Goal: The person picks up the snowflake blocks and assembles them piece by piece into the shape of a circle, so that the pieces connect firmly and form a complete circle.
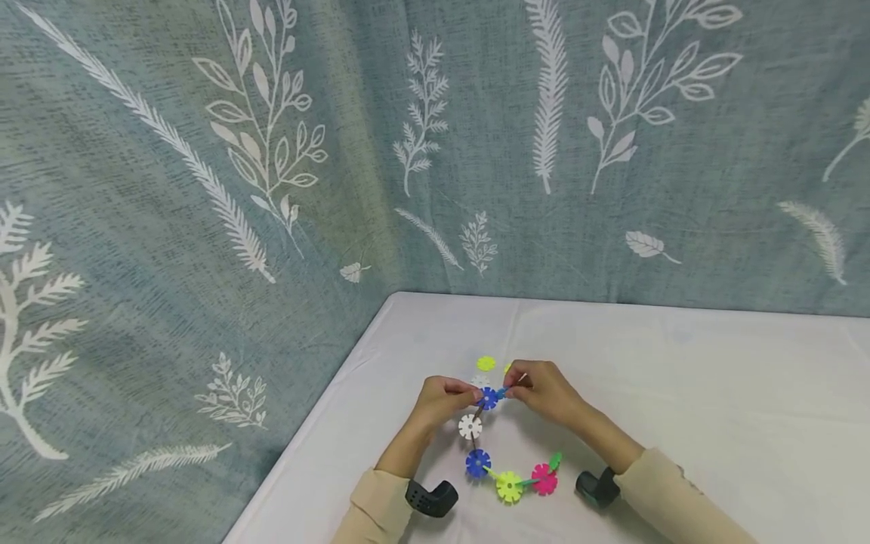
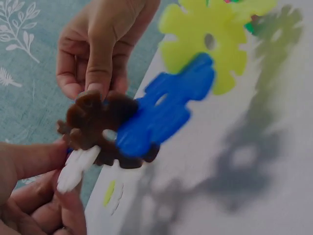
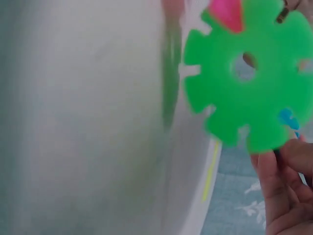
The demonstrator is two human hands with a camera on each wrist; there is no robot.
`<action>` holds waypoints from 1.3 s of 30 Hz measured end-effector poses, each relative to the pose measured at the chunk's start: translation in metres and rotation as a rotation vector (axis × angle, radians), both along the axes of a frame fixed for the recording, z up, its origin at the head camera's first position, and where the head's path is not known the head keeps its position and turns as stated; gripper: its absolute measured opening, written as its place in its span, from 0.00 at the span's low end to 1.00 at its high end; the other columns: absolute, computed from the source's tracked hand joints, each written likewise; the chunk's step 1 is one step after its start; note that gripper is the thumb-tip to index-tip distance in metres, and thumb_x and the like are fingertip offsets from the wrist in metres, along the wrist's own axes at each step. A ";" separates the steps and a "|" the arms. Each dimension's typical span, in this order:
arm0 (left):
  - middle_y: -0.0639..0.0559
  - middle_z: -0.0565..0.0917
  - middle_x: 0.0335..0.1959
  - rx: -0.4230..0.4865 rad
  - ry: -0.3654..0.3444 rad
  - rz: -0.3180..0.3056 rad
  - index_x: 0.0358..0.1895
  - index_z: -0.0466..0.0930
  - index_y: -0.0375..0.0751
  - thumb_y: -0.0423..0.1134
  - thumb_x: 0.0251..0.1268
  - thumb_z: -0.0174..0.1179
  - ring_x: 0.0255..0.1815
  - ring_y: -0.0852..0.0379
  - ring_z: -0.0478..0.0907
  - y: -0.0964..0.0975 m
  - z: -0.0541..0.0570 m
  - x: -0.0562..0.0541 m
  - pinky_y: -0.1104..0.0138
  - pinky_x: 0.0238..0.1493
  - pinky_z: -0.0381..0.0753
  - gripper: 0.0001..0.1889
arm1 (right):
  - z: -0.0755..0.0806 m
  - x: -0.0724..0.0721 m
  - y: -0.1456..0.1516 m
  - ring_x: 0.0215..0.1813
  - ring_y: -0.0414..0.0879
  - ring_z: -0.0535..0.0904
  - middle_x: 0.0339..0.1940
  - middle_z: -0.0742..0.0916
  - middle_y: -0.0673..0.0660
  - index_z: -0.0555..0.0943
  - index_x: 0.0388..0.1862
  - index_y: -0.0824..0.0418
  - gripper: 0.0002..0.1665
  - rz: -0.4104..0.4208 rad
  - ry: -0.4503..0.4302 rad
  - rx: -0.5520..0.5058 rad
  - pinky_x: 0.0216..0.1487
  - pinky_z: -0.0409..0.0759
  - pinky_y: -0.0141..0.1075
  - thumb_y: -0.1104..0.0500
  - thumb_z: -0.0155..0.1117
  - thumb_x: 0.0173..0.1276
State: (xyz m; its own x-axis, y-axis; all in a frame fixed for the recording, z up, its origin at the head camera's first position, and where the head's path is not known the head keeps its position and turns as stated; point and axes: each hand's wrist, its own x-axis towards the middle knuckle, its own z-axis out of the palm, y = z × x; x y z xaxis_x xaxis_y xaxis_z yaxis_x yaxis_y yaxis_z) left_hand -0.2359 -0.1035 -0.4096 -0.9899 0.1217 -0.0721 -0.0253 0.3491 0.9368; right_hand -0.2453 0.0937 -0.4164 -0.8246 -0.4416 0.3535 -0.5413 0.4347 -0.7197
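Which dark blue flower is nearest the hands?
The upper dark blue piece, between the left hand and right hand; the lower dark blue piece is farther from both.

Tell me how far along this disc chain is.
Done: pink disc, front yellow disc and nearer white disc sit in one curved chain. In hand: left hand holds the far blue disc; right hand pinches a light-blue disc at its edge, seating unclear. Possibly left: green disc is a free end; back yellow disc lies loose.
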 end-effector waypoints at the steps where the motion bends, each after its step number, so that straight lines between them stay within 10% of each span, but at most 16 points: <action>1: 0.41 0.86 0.31 0.020 -0.002 0.015 0.35 0.82 0.24 0.32 0.53 0.61 0.29 0.63 0.80 0.001 0.000 0.000 0.72 0.35 0.76 0.10 | 0.000 0.000 -0.001 0.32 0.41 0.82 0.28 0.84 0.55 0.78 0.27 0.65 0.03 -0.006 0.017 -0.001 0.33 0.78 0.27 0.68 0.64 0.57; 15: 0.42 0.85 0.28 0.135 0.036 0.219 0.33 0.81 0.23 0.28 0.51 0.62 0.25 0.64 0.76 0.014 0.003 0.009 0.73 0.33 0.76 0.09 | 0.005 0.010 -0.021 0.24 0.38 0.72 0.19 0.80 0.52 0.74 0.18 0.62 0.14 -0.195 0.275 0.081 0.25 0.72 0.27 0.77 0.66 0.45; 25: 0.47 0.85 0.25 0.150 -0.021 0.264 0.32 0.81 0.24 0.28 0.50 0.63 0.25 0.64 0.74 0.016 0.002 0.014 0.74 0.30 0.73 0.09 | 0.002 0.006 -0.018 0.24 0.36 0.71 0.21 0.81 0.53 0.74 0.20 0.63 0.11 -0.124 0.141 0.036 0.24 0.71 0.26 0.75 0.65 0.51; 39: 0.45 0.85 0.27 0.178 -0.022 0.309 0.31 0.81 0.24 0.27 0.50 0.60 0.29 0.61 0.75 0.013 -0.004 0.017 0.72 0.33 0.72 0.07 | 0.001 0.002 -0.025 0.26 0.37 0.73 0.21 0.80 0.52 0.73 0.20 0.62 0.13 -0.099 0.215 0.049 0.26 0.73 0.26 0.77 0.65 0.48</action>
State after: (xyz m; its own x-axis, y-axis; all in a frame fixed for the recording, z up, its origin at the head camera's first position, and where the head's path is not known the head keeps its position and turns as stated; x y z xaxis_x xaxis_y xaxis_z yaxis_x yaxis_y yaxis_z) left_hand -0.2188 -0.0906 -0.4139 -0.9804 -0.1705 -0.0985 -0.1250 0.1528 0.9803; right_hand -0.2429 0.0689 -0.4154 -0.7730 -0.3835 0.5053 -0.6326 0.5251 -0.5693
